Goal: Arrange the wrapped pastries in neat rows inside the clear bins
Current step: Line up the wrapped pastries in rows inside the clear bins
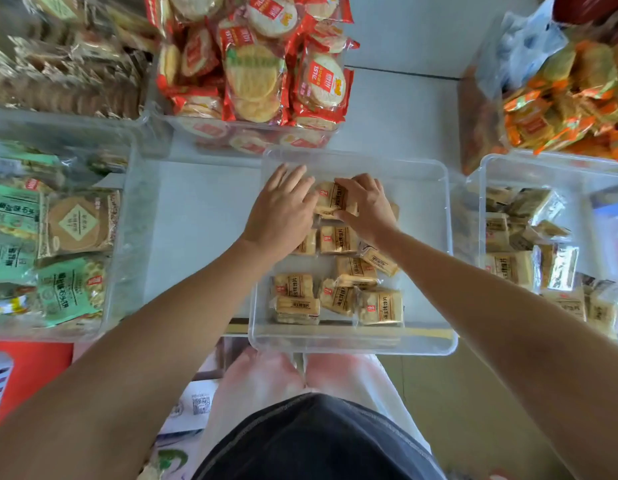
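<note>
Head-worn view, steeply downward, close.

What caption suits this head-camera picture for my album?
Right hand grips a tan wrapped pastry, left hand flat beside it, inside a clear plastic bin.

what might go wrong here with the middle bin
The right hand grips one wrapped pastry above others; setting it down may knock the row crooked. The tilted packet already breaks the lines. The clear bin seems to overhang the white surface, so pressing could tip it.
</note>
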Available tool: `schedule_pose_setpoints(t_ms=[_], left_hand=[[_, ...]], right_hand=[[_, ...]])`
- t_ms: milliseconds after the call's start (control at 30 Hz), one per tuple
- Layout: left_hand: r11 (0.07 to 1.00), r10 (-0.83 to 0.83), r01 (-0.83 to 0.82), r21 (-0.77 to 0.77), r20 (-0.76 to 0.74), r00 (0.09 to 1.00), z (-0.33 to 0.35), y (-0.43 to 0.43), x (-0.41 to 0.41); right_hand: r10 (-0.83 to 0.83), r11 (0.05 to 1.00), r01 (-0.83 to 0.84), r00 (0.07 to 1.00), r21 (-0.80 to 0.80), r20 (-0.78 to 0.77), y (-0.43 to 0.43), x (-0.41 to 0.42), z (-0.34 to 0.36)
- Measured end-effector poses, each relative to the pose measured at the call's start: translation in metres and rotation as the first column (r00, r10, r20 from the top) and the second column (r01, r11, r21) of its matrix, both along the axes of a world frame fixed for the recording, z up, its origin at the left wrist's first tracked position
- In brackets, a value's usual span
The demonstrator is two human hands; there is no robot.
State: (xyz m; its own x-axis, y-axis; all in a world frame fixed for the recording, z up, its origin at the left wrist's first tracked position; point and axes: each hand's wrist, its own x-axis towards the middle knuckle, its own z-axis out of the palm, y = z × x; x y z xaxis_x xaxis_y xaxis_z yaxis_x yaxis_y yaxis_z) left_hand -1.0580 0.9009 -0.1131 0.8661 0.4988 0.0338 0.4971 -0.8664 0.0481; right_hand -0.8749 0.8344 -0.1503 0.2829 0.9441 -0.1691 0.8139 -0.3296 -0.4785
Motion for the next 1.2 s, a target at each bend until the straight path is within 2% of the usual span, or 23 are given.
schedule_pose_setpoints(t_ms=[100, 267, 400, 500, 567, 600, 667, 767, 867, 933, 1000, 1067, 1133, 1200], left_hand=[[0.988, 0.14, -0.135, -0.079, 0.062, 0.988, 0.003, 0.014, -0.022], [0.945, 0.118, -0.094, -0.313, 0.058, 0.991, -0.011, 0.02, -0.065], [0.949, 0.105, -0.075, -0.306, 0.083, 0.991, -0.015, 0.019, -0.069], [0.945, 0.128, -0.09, -0.315, 0.103, 0.986, -0.016, 0.016, -0.067], [0.944, 0.144, -0.102, -0.313, 0.113, 0.983, -0.017, 0.014, -0.066], [0.944, 0.151, -0.109, -0.312, 0.114, 0.982, -0.017, 0.012, -0.066], [0.942, 0.154, -0.114, -0.315, 0.105, 0.983, -0.017, 0.009, -0.067], [0.94, 0.15, -0.108, -0.325, 0.107, 0.983, -0.017, 0.001, -0.07], [0.944, 0.147, -0.106, -0.311, 0.111, 0.983, -0.018, -0.007, -0.076], [0.948, 0.144, -0.104, -0.299, 0.112, 0.983, -0.018, -0.011, -0.078], [0.955, 0.14, -0.105, -0.278, 0.108, 0.984, -0.018, -0.012, -0.078], [0.964, 0.136, -0.103, -0.247, 0.123, 0.983, -0.018, -0.013, -0.077], [0.969, 0.129, -0.089, -0.23, 0.166, 0.978, -0.017, -0.013, -0.078], [0.974, 0.114, -0.072, -0.213, 0.192, 0.975, -0.013, -0.012, -0.077]], right_hand=[[0.009, 0.998, -0.005, 0.998, 0.062, -0.069, 0.017, -0.018, -0.003], [0.025, 0.995, -0.014, 0.994, 0.096, -0.108, 0.025, -0.044, -0.019], [0.117, 0.992, -0.113, 0.988, 0.048, -0.099, 0.017, -0.042, -0.025], [0.186, 0.982, -0.186, 0.983, 0.033, -0.005, 0.008, -0.038, -0.016], [0.244, 0.969, -0.242, 0.969, 0.041, -0.045, -0.003, -0.041, -0.007], [0.293, 0.956, -0.295, 0.95, 0.005, -0.112, -0.008, -0.045, -0.002], [0.367, 0.895, -0.414, 0.896, -0.166, -0.25, -0.019, -0.056, 0.002], [0.414, 0.786, -0.515, 0.85, -0.343, -0.327, -0.033, -0.073, -0.002], [0.492, 0.733, -0.547, 0.837, -0.404, -0.241, -0.046, -0.079, -0.006], [0.604, 0.672, -0.595, 0.785, -0.441, -0.139, -0.053, -0.079, -0.007], [0.647, 0.667, -0.612, 0.759, -0.425, -0.079, -0.06, -0.079, -0.011], [0.562, 0.733, -0.571, 0.815, -0.371, -0.143, -0.066, -0.077, -0.011], [0.35, 0.829, -0.443, 0.887, -0.341, -0.3, -0.069, -0.074, -0.004], [0.164, 0.888, -0.317, 0.894, -0.332, -0.417, -0.067, -0.064, 0.006]])
